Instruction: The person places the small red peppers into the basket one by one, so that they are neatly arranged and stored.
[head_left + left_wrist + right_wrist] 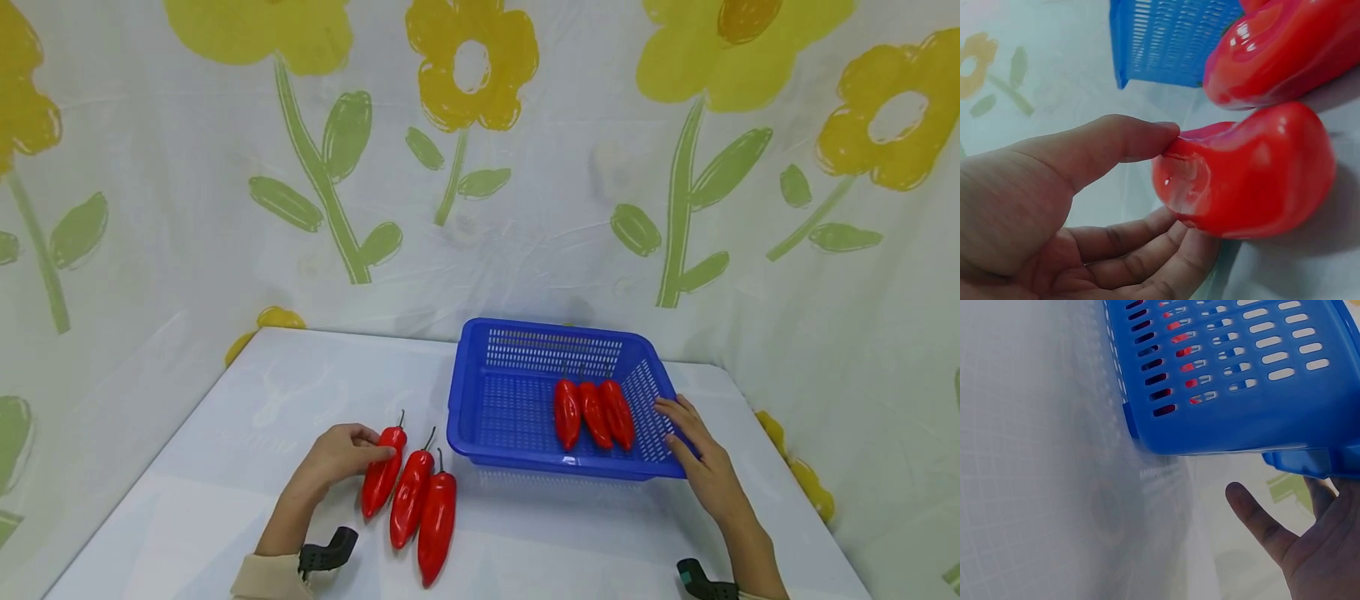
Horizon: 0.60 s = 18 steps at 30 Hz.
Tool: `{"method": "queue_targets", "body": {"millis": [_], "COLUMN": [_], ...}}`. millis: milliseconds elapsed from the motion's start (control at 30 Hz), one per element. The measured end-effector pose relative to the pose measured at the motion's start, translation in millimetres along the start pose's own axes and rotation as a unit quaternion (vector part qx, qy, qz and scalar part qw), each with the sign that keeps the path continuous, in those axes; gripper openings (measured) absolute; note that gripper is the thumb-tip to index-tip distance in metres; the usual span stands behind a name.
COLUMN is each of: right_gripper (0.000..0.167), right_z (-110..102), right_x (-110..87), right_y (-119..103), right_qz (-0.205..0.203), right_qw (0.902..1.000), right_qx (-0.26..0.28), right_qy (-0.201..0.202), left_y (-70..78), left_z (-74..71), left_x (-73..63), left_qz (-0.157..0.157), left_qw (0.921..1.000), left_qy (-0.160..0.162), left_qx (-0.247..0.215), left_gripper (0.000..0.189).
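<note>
My left hand (341, 454) pinches the leftmost of three glossy red chili peppers between thumb and fingers; this pepper (1254, 175) fills the middle of the left wrist view. Beside it on the table lie a second pepper (411, 500) and a third pepper (437, 529), stems pointing away from me. A blue plastic basket (468, 392) stands to their right, with three more red peppers (592, 414) side by side in its right half. My right hand (708, 467) rests on the basket's right rim with its fingers extended. In the right wrist view its thumb stands apart from the basket wall.
The white table (285, 383) ends at a curtain (555, 208) printed with yellow flowers, close behind the basket. A dark device (330, 550) is strapped to the left wrist, and another device (705, 581) to the right wrist.
</note>
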State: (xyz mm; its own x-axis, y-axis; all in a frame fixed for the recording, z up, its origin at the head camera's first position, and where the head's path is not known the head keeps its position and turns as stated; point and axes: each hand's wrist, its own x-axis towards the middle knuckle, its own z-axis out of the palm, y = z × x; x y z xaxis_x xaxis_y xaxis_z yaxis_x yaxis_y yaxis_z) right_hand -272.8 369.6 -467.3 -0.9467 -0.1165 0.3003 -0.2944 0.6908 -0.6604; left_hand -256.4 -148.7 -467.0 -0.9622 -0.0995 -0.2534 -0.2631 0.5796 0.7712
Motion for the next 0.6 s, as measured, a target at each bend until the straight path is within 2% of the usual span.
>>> {"method": "queue_targets", "body": {"millis": [233, 600], "right_gripper": [0.047, 0.046], "right_z": [-1.4, 0.8], "right_x": [-1.0, -0.6], "right_y": [0.0, 2.4], "right_qz": [-0.001, -0.007], "right_qw": [1.0, 0.9999], "right_qx": [0.001, 0.015], "right_qy": [0.003, 0.002], "left_y": [2.0, 2.4], "left_z": [-4.8, -5.0], "left_x": [0.9, 3.8], "left_qz": [0.015, 0.027], "left_qw": [0.9994, 0.9968], "left_qy": [0.011, 0.004], "left_qx": [-0.029, -0.075], "left_gripper": [0.056, 0.055]}}
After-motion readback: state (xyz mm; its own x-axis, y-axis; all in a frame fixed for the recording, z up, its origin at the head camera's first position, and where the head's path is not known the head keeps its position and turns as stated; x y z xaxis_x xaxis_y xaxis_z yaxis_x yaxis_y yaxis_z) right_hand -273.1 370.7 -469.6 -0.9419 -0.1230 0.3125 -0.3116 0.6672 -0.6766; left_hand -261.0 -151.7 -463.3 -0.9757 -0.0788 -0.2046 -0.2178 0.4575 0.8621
